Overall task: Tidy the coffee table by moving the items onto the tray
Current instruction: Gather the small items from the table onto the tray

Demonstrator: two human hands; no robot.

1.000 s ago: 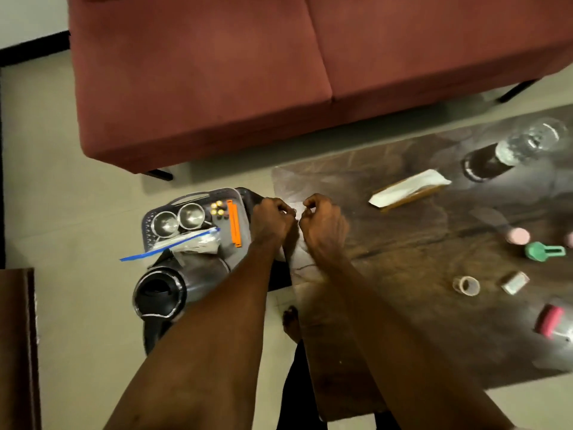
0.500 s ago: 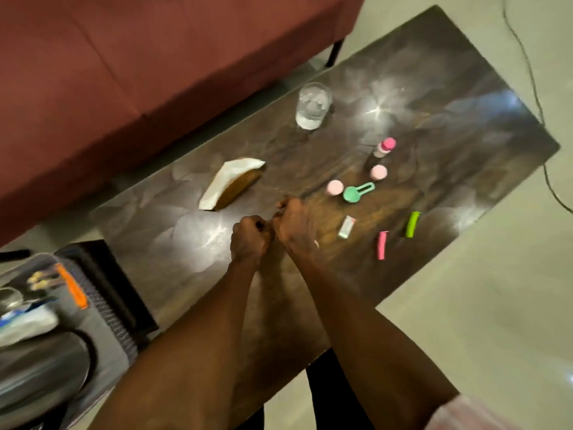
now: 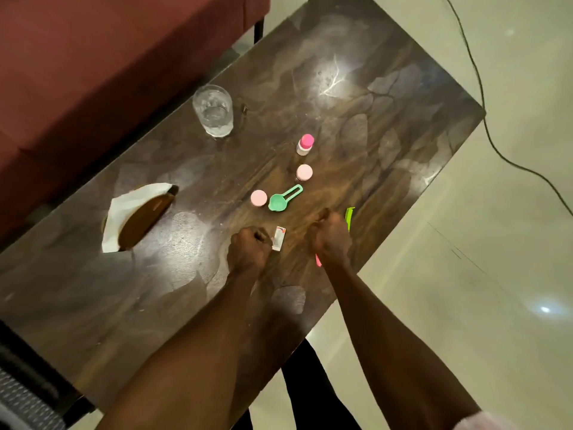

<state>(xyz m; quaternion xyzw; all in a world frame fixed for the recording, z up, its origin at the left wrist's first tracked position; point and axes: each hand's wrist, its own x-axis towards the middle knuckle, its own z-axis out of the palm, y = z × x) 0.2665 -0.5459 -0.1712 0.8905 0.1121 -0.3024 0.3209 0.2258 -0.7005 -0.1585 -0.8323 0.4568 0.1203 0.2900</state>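
Note:
Both my hands hover over the near right part of the dark coffee table (image 3: pixel 356 97), fingers curled into fists. My left hand (image 3: pixel 248 249) sits just left of a small white packet (image 3: pixel 279 238). My right hand (image 3: pixel 331 237) is to the packet's right and covers most of a pink clip (image 3: pixel 317 260); a green clip (image 3: pixel 349 217) lies beside its knuckles. Beyond the hands lie a green scoop (image 3: pixel 283 198), two pink caps (image 3: pixel 259 197) (image 3: pixel 304 172) and a small pink-capped bottle (image 3: pixel 305 144). Only a corner of the grey tray (image 3: pixel 21 405) shows at the bottom left.
A clear glass (image 3: pixel 213 110) stands near the table's far edge. A brown holder with a white napkin (image 3: pixel 139 217) lies at the left. The red sofa (image 3: pixel 93 72) runs behind the table. A cable (image 3: pixel 483 113) trails over the tiled floor at right.
My view has swung right, away from the tray and along the table. Both hands travelled from the table's left end to the small items and have drawn apart.

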